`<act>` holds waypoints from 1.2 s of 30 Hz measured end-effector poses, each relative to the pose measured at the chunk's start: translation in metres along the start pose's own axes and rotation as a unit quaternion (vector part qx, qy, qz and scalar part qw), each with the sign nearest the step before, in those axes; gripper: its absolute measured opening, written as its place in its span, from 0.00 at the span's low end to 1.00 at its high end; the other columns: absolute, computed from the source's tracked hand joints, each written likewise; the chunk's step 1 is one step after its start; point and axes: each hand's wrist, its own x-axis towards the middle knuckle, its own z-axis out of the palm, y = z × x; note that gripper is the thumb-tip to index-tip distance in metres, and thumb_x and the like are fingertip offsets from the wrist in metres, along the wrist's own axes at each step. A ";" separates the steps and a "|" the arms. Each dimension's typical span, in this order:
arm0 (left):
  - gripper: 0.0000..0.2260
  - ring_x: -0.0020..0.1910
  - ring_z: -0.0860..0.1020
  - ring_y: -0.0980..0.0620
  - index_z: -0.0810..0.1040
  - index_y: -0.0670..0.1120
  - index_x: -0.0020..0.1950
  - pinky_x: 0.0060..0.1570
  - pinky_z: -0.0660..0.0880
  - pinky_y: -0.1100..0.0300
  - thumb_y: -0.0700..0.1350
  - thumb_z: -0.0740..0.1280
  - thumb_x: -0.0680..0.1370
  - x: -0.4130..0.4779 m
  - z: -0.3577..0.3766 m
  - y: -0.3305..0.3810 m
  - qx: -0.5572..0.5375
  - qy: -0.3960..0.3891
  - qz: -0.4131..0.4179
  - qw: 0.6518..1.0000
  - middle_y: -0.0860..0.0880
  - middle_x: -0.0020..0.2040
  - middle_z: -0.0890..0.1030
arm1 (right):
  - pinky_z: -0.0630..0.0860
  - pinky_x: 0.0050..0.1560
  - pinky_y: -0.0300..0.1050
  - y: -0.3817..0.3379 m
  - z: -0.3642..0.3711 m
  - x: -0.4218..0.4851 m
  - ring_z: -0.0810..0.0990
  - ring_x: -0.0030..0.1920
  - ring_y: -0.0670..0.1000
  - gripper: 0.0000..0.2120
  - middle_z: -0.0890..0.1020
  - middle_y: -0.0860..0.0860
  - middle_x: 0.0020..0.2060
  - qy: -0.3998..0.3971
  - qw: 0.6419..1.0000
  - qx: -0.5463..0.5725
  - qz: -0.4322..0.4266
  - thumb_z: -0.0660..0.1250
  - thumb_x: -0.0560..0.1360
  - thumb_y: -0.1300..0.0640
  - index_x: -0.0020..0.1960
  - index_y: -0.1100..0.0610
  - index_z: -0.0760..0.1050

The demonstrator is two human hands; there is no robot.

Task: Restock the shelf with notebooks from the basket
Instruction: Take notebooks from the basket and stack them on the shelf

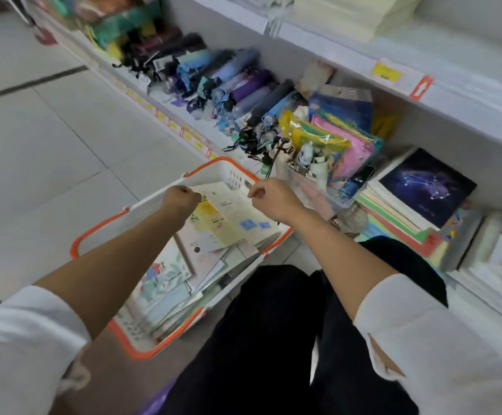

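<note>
**Both hands over the basket of notebooks**

The fingers of the left hand are curled into a fist round the thin white bar handle. The right hand has its fingertips drawn in tight toward the thumb; whether they pinch anything cannot be told.

Under both hands is the basket, white perforated plastic with a rounded orange rim, standing on the pale tiled floor. The notebooks lie in it as loose, overlapping flat slabs with matte pastel covers.

Just right, the white shelf holds a squared stack topped by a dark starry cover, glossy plastic pouches and a row of folded fabric umbrellas.
</note>
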 end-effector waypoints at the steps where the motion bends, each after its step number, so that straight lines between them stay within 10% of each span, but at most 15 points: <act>1: 0.12 0.26 0.66 0.49 0.70 0.43 0.32 0.23 0.62 0.66 0.37 0.69 0.74 0.004 -0.008 -0.016 0.002 -0.003 -0.023 1.000 0.47 0.27 0.69 | 0.76 0.48 0.47 0.001 0.003 0.002 0.79 0.50 0.52 0.09 0.82 0.52 0.51 -0.006 1.000 -0.011 0.000 0.64 0.75 0.62 0.53 0.57 0.81; 9: 0.13 0.34 0.68 0.49 0.66 0.42 0.36 0.35 0.66 0.59 0.42 0.67 0.77 0.006 -0.055 -0.127 0.042 0.029 -0.212 0.976 0.44 0.40 0.71 | 0.76 0.46 0.45 -0.001 0.034 0.029 0.78 0.49 0.53 0.11 0.82 0.52 0.53 -0.036 0.993 -0.111 0.015 0.63 0.75 0.62 0.54 0.55 0.80; 16: 0.14 0.27 0.73 0.50 0.75 0.41 0.38 0.27 0.70 0.64 0.51 0.72 0.74 -0.007 -0.051 -0.165 0.069 -0.058 -0.255 0.963 0.46 0.30 0.76 | 0.76 0.50 0.46 -0.012 0.066 0.035 0.79 0.53 0.55 0.14 0.81 0.53 0.56 -0.060 0.990 -0.124 0.015 0.61 0.76 0.63 0.58 0.55 0.78; 26: 0.20 0.42 0.79 0.45 0.79 0.37 0.48 0.40 0.75 0.57 0.51 0.79 0.67 0.001 -0.055 -0.182 0.069 0.034 -0.231 0.970 0.40 0.44 0.82 | 0.77 0.54 0.52 -0.005 0.127 0.030 0.77 0.56 0.58 0.15 0.78 0.57 0.60 -0.112 0.985 -0.112 0.069 0.60 0.78 0.64 0.63 0.60 0.74; 31: 0.14 0.38 0.79 0.46 0.75 0.39 0.43 0.34 0.77 0.57 0.36 0.79 0.66 0.000 -0.053 -0.169 -0.056 0.064 -0.224 0.971 0.42 0.41 0.80 | 0.70 0.65 0.52 0.005 0.147 0.024 0.71 0.67 0.57 0.21 0.72 0.56 0.68 -0.138 0.981 -0.126 0.056 0.62 0.79 0.60 0.72 0.59 0.65; 36: 0.10 0.33 0.72 0.43 0.71 0.37 0.52 0.30 0.71 0.55 0.26 0.63 0.74 0.001 -0.060 -0.154 -0.203 0.020 -0.244 0.948 0.37 0.41 0.75 | 0.69 0.41 0.46 -0.008 0.139 0.025 0.79 0.50 0.59 0.12 0.80 0.58 0.52 -0.124 0.964 -0.231 -0.031 0.59 0.77 0.65 0.59 0.61 0.72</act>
